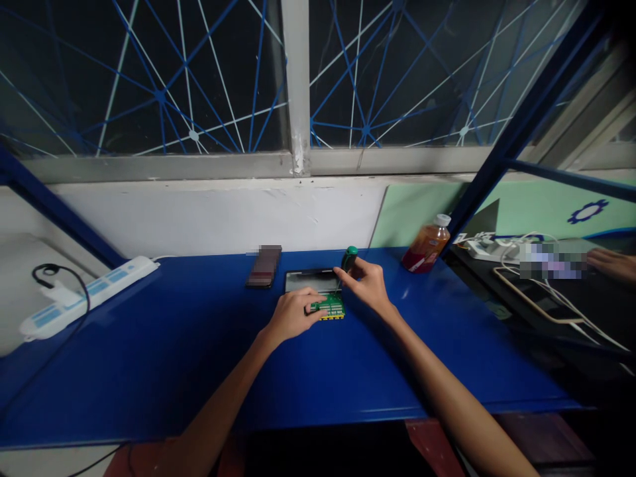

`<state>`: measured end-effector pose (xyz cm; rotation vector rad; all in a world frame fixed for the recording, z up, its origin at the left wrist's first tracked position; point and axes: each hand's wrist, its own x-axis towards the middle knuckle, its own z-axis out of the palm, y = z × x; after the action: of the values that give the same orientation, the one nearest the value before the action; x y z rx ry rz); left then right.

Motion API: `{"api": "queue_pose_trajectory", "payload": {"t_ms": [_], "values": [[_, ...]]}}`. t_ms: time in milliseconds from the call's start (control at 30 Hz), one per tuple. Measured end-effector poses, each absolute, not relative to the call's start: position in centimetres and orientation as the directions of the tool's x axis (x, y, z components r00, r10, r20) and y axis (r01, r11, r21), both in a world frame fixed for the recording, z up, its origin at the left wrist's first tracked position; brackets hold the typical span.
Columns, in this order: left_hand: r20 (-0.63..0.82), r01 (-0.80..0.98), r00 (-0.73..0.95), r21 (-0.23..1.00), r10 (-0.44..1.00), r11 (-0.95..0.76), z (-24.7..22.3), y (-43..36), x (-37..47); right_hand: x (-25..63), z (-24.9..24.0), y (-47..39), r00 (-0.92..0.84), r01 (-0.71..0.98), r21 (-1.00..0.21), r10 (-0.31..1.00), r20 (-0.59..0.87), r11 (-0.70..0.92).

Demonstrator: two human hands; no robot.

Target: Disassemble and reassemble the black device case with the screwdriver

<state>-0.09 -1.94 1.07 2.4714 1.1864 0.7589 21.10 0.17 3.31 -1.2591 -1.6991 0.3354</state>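
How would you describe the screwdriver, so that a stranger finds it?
On the blue table, find the green circuit board under the left hand. The screwdriver points down at it from the right hand. Its rounded green top sets it apart from the flat, dark phone.

2 bare forearms reaching forward, left hand (294, 314) flattened, right hand (366, 283) pinching

Phone (264, 266) left of circuit board (334, 304)

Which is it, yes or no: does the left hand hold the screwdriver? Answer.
No, the right hand holds the screwdriver, and the left hand touches the green board.
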Motion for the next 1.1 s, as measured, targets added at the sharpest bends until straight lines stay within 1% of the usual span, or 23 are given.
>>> {"api": "queue_pose_trajectory", "payload": {"t_ms": [200, 467, 567, 700, 767, 900, 1000, 1100], "values": [[0.336, 0.616, 0.521, 0.489, 0.785, -0.618, 0.9, -1.9, -0.1, 21.0, 3.4, 0.1, -0.027, 0.608, -0.664, 0.847, 0.531, 0.436], [0.362, 0.610, 0.494, 0.503, 0.790, -0.612, 1.4, -1.0, 0.6, 20.7, 3.6, 0.0, -0.060, 0.620, -0.610, 0.805, 0.590, 0.493], [0.370, 0.619, 0.495, 0.484, 0.786, -0.618, 2.1, -0.3, 1.6, 20.6, 3.4, 0.0, -0.060, 0.623, -0.602, 0.797, 0.601, 0.500], [0.393, 0.663, 0.486, 0.417, 0.781, -0.622, 2.4, 0.9, 3.2, 20.6, 3.1, 0.1, -0.048, 0.646, -0.585, 0.791, 0.609, 0.490], [0.396, 0.674, 0.447, 0.440, 0.802, -0.593, 2.0, 1.5, 3.8, 20.6, 3.1, 0.1, -0.040, 0.665, -0.576, 0.793, 0.608, 0.475], [0.397, 0.655, 0.371, 0.529, 0.839, -0.540, 1.0, 2.2, 4.6, 20.5, 3.1, 0.0, -0.027, 0.702, -0.552, 0.791, 0.611, 0.450], [0.392, 0.634, 0.376, 0.552, 0.840, -0.542, 0.4, 2.5, 4.6, 20.4, 3.0, 0.0, -0.037, 0.714, -0.535, 0.787, 0.615, 0.451], [0.392, 0.607, 0.387, 0.572, 0.834, -0.551, 0.2, 2.6, 4.4, 20.4, 3.0, 0.0, -0.066, 0.685, -0.543, 0.784, 0.618, 0.485]]}}
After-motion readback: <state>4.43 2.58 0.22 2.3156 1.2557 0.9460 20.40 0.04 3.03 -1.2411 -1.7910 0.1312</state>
